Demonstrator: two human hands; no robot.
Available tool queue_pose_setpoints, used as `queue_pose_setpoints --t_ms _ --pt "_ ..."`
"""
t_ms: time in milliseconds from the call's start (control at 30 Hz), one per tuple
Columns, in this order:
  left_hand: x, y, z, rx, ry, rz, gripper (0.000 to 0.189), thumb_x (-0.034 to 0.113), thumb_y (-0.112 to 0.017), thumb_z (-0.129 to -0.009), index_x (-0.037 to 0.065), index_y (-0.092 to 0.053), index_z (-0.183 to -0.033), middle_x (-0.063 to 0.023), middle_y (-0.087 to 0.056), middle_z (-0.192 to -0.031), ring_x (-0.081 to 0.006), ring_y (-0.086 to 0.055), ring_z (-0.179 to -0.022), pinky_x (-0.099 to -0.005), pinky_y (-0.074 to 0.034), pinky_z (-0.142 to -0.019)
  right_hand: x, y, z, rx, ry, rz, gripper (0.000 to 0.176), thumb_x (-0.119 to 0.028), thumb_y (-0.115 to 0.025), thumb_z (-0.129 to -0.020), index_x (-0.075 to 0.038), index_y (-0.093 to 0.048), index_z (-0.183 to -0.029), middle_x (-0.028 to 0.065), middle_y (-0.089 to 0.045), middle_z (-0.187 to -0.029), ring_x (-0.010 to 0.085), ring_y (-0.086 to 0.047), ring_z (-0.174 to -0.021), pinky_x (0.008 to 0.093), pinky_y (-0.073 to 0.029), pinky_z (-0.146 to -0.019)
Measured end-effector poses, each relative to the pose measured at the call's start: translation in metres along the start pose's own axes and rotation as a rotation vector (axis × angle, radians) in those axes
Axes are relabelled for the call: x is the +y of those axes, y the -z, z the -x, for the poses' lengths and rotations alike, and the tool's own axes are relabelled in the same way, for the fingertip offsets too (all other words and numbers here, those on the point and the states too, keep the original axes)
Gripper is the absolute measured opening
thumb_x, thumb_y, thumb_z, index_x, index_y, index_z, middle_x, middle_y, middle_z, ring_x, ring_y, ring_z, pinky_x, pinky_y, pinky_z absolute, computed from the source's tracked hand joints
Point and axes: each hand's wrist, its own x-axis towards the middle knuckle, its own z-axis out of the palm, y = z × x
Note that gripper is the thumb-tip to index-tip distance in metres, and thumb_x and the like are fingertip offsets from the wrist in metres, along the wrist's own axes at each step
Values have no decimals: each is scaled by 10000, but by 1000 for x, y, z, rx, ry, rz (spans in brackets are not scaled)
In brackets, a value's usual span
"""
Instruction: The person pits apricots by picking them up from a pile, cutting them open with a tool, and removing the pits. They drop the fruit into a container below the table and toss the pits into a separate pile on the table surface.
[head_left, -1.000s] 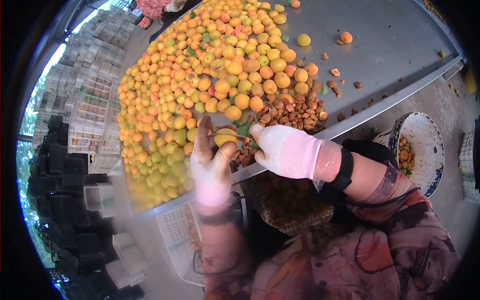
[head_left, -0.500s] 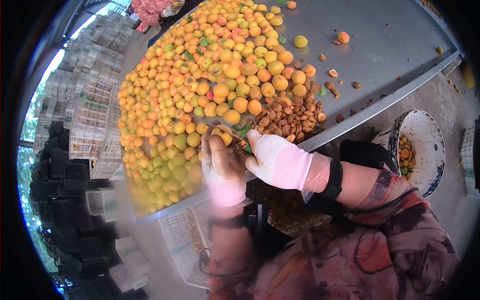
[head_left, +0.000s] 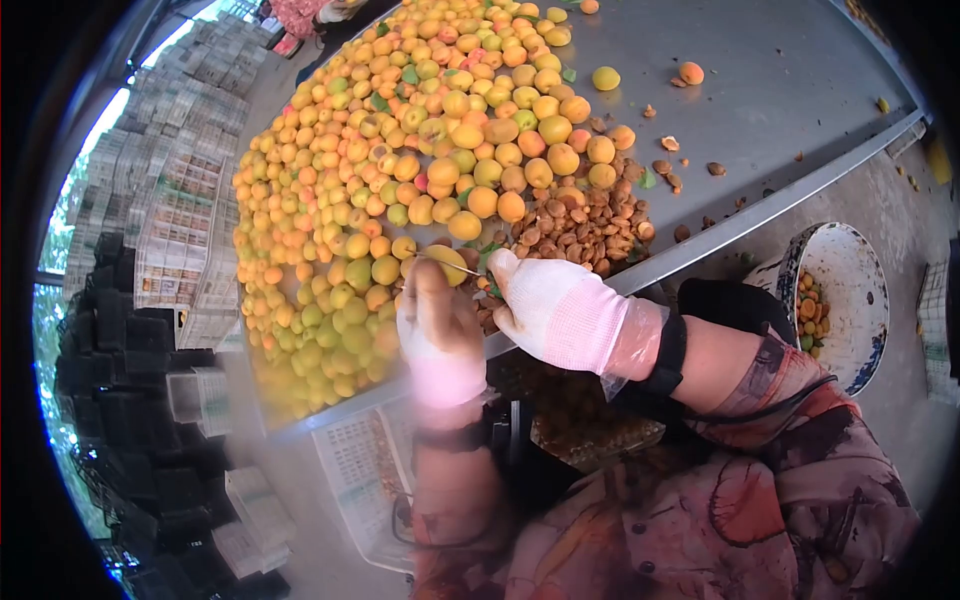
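My left hand [head_left: 437,325], in a stained white glove, is closed on a yellow apricot [head_left: 446,265] at the edge of the metal table [head_left: 740,60]. My right hand [head_left: 555,312], gloved in white with a pink cuff, grips a thin metal blade [head_left: 462,268]. Its handle is hidden in the fist, and the blade lies across the apricot. Just beyond my right hand is a heap of brown apricot pits [head_left: 580,225]. A large pile of apricots [head_left: 400,140] covers the table's left side.
Below the table edge stands a white crate [head_left: 355,470]. A white bucket [head_left: 850,290] with fruit in it is at the right. Stacked crates [head_left: 190,230] line the left. A co-worker's sleeve [head_left: 300,15] shows at the far edge. Loose apricots and scraps dot the table.
My left hand has turned slightly, its fingers curling more around the apricot. The blade lies a little differently across the fruit. The whole view has shifted slightly.
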Motion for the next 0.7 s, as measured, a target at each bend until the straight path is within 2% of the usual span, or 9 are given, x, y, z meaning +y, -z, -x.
queue_pose_setpoints --t_ms 67,133,200,267,333,467,533,600,700 --pt "-5 -13 2 259 246 724 317 205 -431 -1039 -66 -590 -1079 -128 -645 -972 -208 -606 -845 -325 -503 -767 0 -1 -2 -16 10 8 259 -189 -566 -872 28 -483 -988 202 -597 -687 409 -621 -681 488 -504 -609" --pt "-5 -10 2 233 291 862 240 144 -464 -1023 -50 -566 -1121 -129 -652 -985 -218 -624 -862 -339 -527 -763 -1 -1 -2 -28 12 13 259 -188 -567 -872 26 -485 -993 199 -602 -691 408 -624 -684 486 -506 -610" --pt "-2 -6 -3 508 414 1251 237 51 -507 -986 -51 -494 -1199 -136 -653 -973 -211 -630 -880 -325 -542 -761 -3 0 -1 -154 -43 46 257 -177 -568 -870 28 -484 -1001 199 -610 -698 404 -631 -699 479 -511 -614" --pt "-18 22 -10 365 259 954 318 29 -561 -952 -9 -461 -1252 -95 -622 -1067 -181 -616 -941 -314 -543 -749 4 -3 9 -184 -36 47 247 -173 -570 -866 22 -489 -993 203 -613 -710 407 -631 -709 479 -514 -622" --pt "-17 30 -8 269 309 860 490 483 -473 -1003 94 -504 -1299 -45 -581 -1178 -180 -542 -1038 -330 -442 -900 5 -4 8 -213 -21 49 237 -169 -572 -861 17 -494 -985 207 -615 -721 411 -632 -720 479 -516 -631" --pt "-31 16 4 92 484 1285 468 427 -484 -1018 62 -505 -1309 -66 -593 -1179 -218 -564 -1036 -361 -461 -922 10 -2 -12 284 -29 -421 213 -165 -574 -833 25 -486 -871 261 -550 -713 463 -583 -744 500 -470 -649" --pt "3 -4 9 79 355 630 508 442 -421 -1031 17 -511 -1294 -51 -617 -1034 -118 -559 -797 -224 -450 -653 6 -6 -19 404 34 -541 241 -199 -601 -839 20 -500 -834 254 -539 -720 444 -574 -773 483 -459 -660" --pt "14 -14 9 102 302 424 425 361 -442 -1028 32 -523 -1285 -71 -592 -1021 -151 -573 -880 -267 -483 -737 0 -9 -24 431 -2 -527 249 -209 -607 -842 17 -508 -816 253 -541 -731 441 -572 -780 473 -458 -664" --pt "-14 -13 10 104 -222 -313 360 143 -575 -897 3 -507 -1222 -216 -544 -1042 -339 -558 -984 -404 -490 -844 -7 -12 -28 421 -74 -520 261 -225 -613 -850 14 -523 -794 248 -548 -748 438 -570 -783 462 -457 -666"
